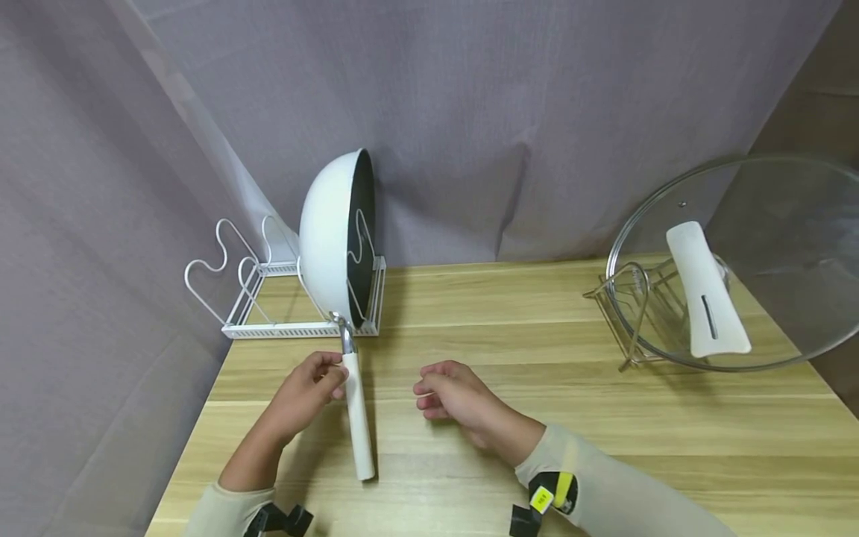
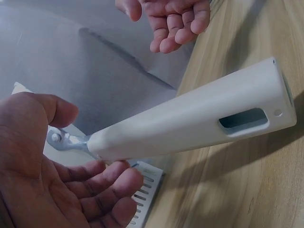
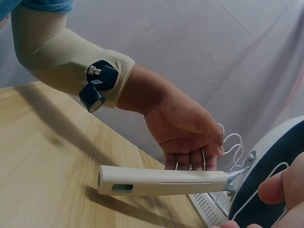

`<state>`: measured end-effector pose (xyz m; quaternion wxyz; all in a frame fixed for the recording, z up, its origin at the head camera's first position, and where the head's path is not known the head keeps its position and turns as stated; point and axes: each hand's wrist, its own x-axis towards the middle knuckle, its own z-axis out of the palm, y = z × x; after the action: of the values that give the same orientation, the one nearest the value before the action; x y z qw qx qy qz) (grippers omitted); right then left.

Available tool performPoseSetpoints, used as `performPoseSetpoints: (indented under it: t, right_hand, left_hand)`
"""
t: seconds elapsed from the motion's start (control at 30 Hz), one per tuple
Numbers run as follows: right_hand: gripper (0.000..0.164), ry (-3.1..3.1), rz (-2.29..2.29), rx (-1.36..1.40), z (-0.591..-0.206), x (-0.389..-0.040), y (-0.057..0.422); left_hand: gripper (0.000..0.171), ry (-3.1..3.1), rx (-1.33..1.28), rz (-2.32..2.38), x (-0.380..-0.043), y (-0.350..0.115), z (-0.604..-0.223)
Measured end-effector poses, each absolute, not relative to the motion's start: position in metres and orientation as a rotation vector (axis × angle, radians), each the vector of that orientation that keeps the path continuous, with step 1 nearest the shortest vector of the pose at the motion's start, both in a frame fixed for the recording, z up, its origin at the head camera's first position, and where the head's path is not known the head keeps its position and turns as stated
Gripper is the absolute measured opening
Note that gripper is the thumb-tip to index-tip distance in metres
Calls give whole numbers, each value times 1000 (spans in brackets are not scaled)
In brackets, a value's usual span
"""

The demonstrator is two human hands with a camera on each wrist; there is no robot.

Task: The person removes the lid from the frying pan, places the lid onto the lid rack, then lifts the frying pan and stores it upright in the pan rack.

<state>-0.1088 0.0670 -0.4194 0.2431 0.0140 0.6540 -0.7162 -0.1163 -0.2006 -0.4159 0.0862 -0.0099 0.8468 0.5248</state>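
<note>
A white wok (image 1: pixel 327 231) with a dark inside stands on its side in a white wire rack (image 1: pixel 302 329). Its pale handle (image 1: pixel 359 425) points toward me over the table. My left hand (image 1: pixel 305 395) is beside the handle's upper end; in the left wrist view its thumb stands apart from its fingers (image 2: pixel 111 187), which lie loosely bent right at the handle's underside. To the right of the handle, my right hand (image 1: pixel 463 403) hovers with relaxed fingers and holds nothing. Its fingers (image 2: pixel 180 28) show behind the handle in the left wrist view.
A large glass lid (image 1: pixel 778 261) with a white handle (image 1: pixel 708 291) leans in a small metal wire stand (image 1: pixel 634 328) at the right. Grey curtains (image 1: pixel 470 134) hang behind and left of the wooden table (image 1: pixel 496 321). The rack's left hoops (image 1: pixel 218 265) stand up beside the wok.
</note>
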Motion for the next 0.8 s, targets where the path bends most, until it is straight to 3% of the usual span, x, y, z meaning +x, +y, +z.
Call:
performPoseSetpoints:
  t: [0.33, 0.53, 0.8]
  right_hand:
    - [42, 1838, -1950, 59, -418, -104, 82]
    - [43, 1869, -1951, 93, -418, -106, 95]
    - [46, 1917, -1938, 114, -417, -106, 110]
  left_hand:
    - [25, 2991, 9, 1290, -113, -181, -413]
    - [15, 3115, 320, 1276, -109, -162, -409]
    - [23, 3134, 646, 1160, -106, -146, -407]
